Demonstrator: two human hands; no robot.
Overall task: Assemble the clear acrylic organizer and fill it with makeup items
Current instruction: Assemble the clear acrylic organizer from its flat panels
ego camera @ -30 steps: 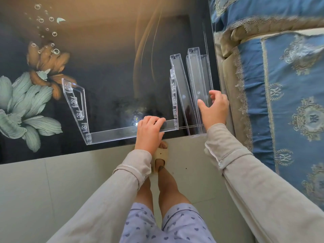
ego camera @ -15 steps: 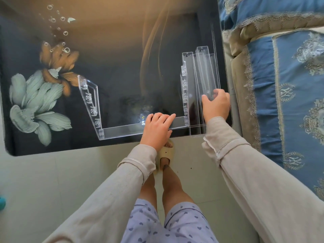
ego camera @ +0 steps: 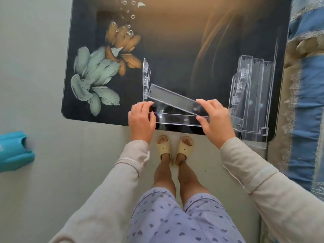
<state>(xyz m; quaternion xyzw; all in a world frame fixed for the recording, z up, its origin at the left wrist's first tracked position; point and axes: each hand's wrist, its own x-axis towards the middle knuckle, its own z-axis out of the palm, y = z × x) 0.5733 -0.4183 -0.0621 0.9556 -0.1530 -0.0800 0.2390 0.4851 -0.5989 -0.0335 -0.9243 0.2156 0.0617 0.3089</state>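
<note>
Organizer (ego camera: 192, 109) is standing half built at the near edge of the dark glass table (ego camera: 175, 50), open side facing the person. The left side panel (ego camera: 146, 79) and right side panel (ego camera: 238, 95) are upright, and a front rail (ego camera: 178, 119) is running between them along the table edge.

Right hand (ego camera: 216, 120) is pinching the right end of a clear shelf strip (ego camera: 175, 99), forefingers (ego camera: 205, 103) on its top edge and thumb underneath. The strip is hanging at a slant. Its far end is sitting close against the left side panel while the held end is lower and well short of the right panel, which reads as one end being fed to its slot first.

Left hand (ego camera: 141, 121) is curling its fingers, held together, over the left end of the front rail. It is probably bracing the frame so it is not sliding on the glass (whether it is also touching the strip, cannot tell).

Spare strips (ego camera: 258, 95) are lying side by side just right of the right panel, within easy reach of the right hand, with the bed cover (ego camera: 306, 106) beyond.

No makeup is showing anywhere in view, so the filling is not yet starting. Judging this as early-to-middle assembly, with shelves going in one at a time
</note>
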